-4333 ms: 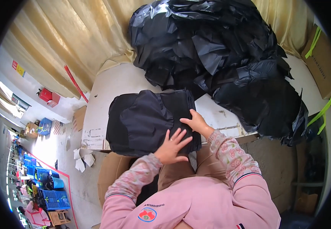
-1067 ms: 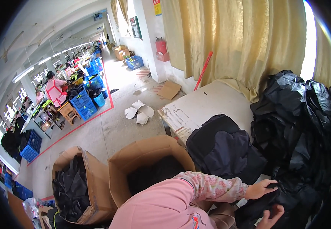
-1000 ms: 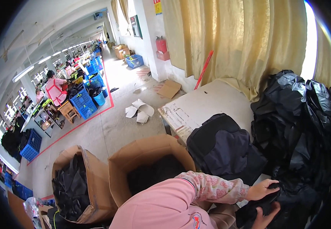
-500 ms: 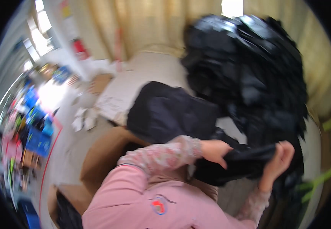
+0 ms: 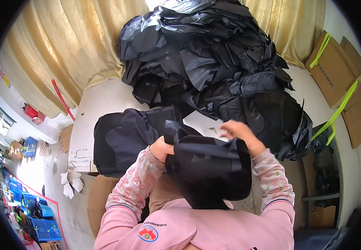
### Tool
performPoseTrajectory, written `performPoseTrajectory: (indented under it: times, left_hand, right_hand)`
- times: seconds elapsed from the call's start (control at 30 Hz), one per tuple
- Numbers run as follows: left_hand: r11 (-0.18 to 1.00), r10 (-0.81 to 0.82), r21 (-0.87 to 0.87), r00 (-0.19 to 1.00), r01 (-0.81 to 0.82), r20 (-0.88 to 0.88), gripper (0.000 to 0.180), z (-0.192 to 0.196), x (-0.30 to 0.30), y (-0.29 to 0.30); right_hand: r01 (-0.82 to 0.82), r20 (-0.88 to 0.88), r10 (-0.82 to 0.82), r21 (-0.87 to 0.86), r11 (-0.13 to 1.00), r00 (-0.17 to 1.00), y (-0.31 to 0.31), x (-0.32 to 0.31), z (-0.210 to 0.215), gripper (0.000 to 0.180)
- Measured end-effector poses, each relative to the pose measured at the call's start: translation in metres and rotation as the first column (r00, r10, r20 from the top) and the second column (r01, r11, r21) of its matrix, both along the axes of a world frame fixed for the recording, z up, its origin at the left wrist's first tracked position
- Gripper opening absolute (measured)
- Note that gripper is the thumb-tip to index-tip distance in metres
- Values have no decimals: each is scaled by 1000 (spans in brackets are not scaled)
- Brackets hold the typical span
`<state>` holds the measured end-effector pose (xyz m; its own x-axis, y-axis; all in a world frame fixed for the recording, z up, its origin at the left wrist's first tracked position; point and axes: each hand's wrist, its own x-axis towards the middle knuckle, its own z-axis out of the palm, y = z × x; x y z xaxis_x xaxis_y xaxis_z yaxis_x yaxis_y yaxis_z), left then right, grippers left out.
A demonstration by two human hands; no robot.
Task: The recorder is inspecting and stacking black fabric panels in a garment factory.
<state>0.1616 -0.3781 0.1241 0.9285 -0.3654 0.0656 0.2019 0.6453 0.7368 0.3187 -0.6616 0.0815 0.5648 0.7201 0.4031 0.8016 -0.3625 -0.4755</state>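
In front of my chest a black fabric piece (image 5: 209, 171) with rounded corners and a small mesh-like patch hangs, folded at its upper left. My left hand (image 5: 162, 149) is closed round that left edge, its fingertips hidden behind the cloth. Just above the piece's upper right edge, my right hand (image 5: 243, 135) has its fingers apart and bent, with nothing seen in them. On the table to the left lies a flat stack of black fabric pieces (image 5: 124, 135). Beyond my hands rises a large heap of black pieces (image 5: 205, 62), some of them shiny.
The white table (image 5: 84, 143) carries the stack and heap. Below its left front edge stands an open cardboard box (image 5: 99, 204). Flattened cardboard (image 5: 334, 71) with yellow-green straps leans at the right. Yellow curtains (image 5: 72, 46) hang behind. Blue crates (image 5: 45, 229) stand on the floor, far left.
My view has swung to the right. The black piece, earlier stretched between both hands, now hangs spread from my left hand. My right hand has come off it.
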Motion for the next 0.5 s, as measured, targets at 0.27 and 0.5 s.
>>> performPoseTrajectory:
  times: [0.27, 0.5]
  left_hand:
    - [995, 63, 80, 997, -59, -51, 32, 26, 7, -20]
    - [972, 204, 118, 979, -203, 6, 33, 41, 16, -36]
  right_hand:
    - [-36, 262, -23, 219, 975, 965, 32, -103, 158, 43]
    - [87, 148, -136, 298, 951, 980, 41, -96, 114, 32]
